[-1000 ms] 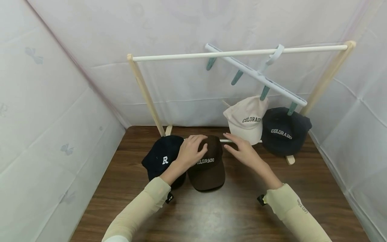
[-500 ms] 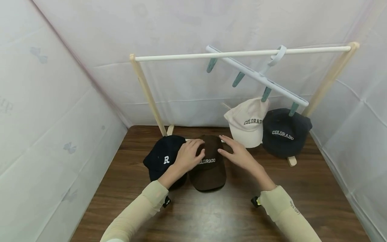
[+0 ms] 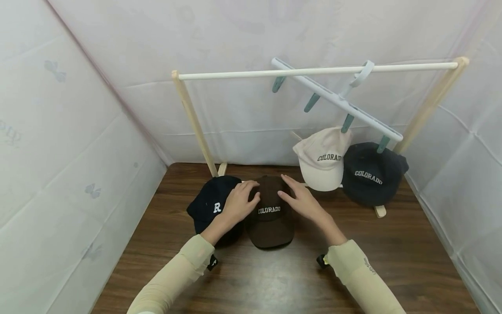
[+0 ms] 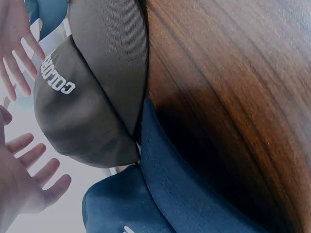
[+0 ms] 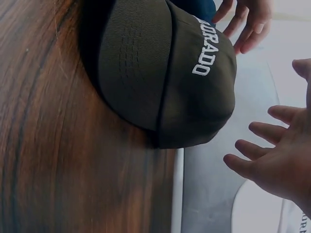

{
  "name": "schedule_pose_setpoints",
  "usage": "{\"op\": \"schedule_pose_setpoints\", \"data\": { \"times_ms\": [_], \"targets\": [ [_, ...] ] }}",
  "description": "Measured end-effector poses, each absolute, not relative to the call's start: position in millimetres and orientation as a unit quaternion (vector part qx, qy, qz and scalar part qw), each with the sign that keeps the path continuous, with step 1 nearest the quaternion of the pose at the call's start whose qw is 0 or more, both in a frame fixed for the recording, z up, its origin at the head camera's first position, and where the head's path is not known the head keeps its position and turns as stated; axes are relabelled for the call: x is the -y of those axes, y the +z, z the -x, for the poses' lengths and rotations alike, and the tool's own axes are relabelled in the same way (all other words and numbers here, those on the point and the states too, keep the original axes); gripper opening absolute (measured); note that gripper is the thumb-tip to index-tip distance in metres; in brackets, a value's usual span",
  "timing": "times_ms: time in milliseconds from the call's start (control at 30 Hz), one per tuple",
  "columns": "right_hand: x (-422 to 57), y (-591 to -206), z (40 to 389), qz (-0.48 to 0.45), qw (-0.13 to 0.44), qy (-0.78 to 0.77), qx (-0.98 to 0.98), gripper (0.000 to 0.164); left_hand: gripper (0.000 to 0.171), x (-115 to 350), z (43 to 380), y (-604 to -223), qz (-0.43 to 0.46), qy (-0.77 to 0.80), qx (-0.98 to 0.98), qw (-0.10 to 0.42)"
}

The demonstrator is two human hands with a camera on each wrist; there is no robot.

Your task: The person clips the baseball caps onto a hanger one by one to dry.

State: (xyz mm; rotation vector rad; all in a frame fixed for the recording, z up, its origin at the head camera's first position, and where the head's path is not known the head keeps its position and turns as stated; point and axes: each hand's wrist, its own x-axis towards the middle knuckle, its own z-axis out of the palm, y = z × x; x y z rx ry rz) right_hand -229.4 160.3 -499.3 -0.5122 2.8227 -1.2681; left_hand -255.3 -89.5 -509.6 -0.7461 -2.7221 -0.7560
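Observation:
A brown baseball cap lettered COLORADO lies on the table, brim toward me. My left hand is at its left side with the fingers spread and slightly bent, partly over a navy cap with a white R. On the other side is my right hand, palm turned toward the brown cap. Both wrist views show a gap between the hands and the cloth: the left hand is apart from the brown cap, and so is the right hand. Neither holds anything.
A rack with a white rod stands behind. From it a pale blue hanger hangs aslant, its clips holding a cream cap and a charcoal cap. Two clips at the left end, including one clip, hold nothing. Cloth walls surround the wooden table.
My right hand has moved left, closer to the brown cap. The left hand has shifted a little left, uncovering more of the lettering. The caps stay in place.

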Motion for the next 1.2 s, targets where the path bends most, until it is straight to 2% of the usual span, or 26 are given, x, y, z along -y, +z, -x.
{"op": "schedule_pose_setpoints", "data": {
  "times_ms": [167, 433, 700, 900, 1200],
  "targets": [
    [-160.5, -506.5, 235.3, 0.156, 0.004, -0.408, -0.900, 0.071, 0.035, 87.4, 256.0, -513.8, 0.230, -0.280, 0.927, 0.097],
    [-153.3, -509.4, 242.0, 0.150, 0.013, -0.414, -0.898, 0.071, 0.045, 86.1, 257.3, -512.3, 0.205, -0.316, 0.925, 0.048],
    [-146.1, -512.1, 249.6, 0.139, 0.018, -0.417, -0.898, 0.072, 0.067, 88.8, 267.2, -515.3, 0.218, -0.357, 0.908, -0.007],
    [-142.3, -512.0, 259.3, 0.132, 0.017, -0.398, -0.908, 0.080, 0.083, 92.0, 280.8, -515.8, 0.217, -0.390, 0.894, -0.043],
    [-139.4, -513.8, 273.4, 0.126, 0.038, -0.381, -0.915, 0.089, 0.091, 98.2, 302.7, -522.0, 0.203, -0.407, 0.886, -0.088]
  ]
}}
